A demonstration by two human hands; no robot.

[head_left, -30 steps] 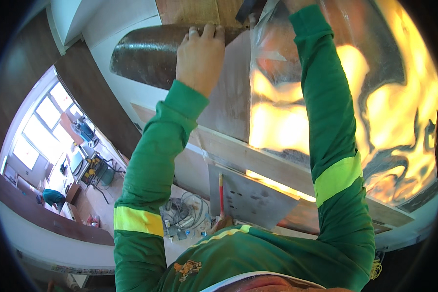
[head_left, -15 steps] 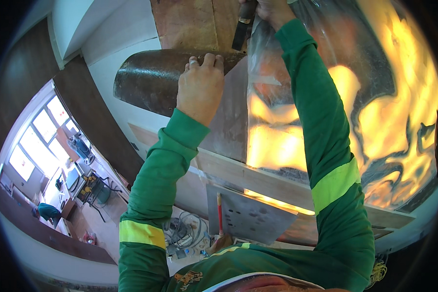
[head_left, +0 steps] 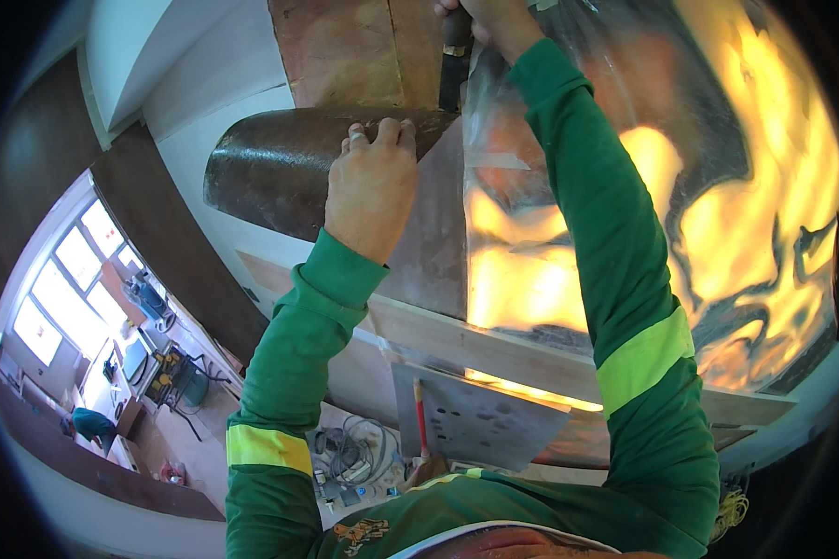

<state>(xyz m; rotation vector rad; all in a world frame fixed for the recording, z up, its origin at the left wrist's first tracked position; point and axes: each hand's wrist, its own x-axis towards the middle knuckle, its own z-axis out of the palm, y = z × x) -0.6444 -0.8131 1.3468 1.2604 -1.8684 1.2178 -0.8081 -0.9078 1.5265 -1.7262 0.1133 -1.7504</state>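
Observation:
My left hand (head_left: pixel 373 191) is closed over the upper edge of a stiff brown sheet (head_left: pixel 261 172), which curls outward from the panel with its far-left end bulging. At the top of the view, my right hand (head_left: pixel 494 26) is wrapped round a dark-handled flat-bladed tool (head_left: pixel 453 70); its exact kind I cannot make out. The blade points down, its tip close to the sheet's upper right edge. Behind it rises a brown, stained backing panel (head_left: pixel 340 56) with a vertical seam. My right forearm crosses clear plastic film (head_left: pixel 615 70) over a glossy, glowing yellow-and-orange surface (head_left: pixel 727 233).
Below the work runs a pale wooden ledge (head_left: pixel 485 345). Under it leans a grey spotted board (head_left: pixel 480 415) beside a red-handled brush (head_left: pixel 420 419). Cables (head_left: pixel 354 456) lie on the floor. Through an opening at left, another person (head_left: pixel 93 424) bends near a yellow-and-black machine stand (head_left: pixel 172 373).
The tool has swung from a slant to nearly upright, its tip now lower by the sheet's edge. My left hand keeps its grip; the whole view has shifted slightly.

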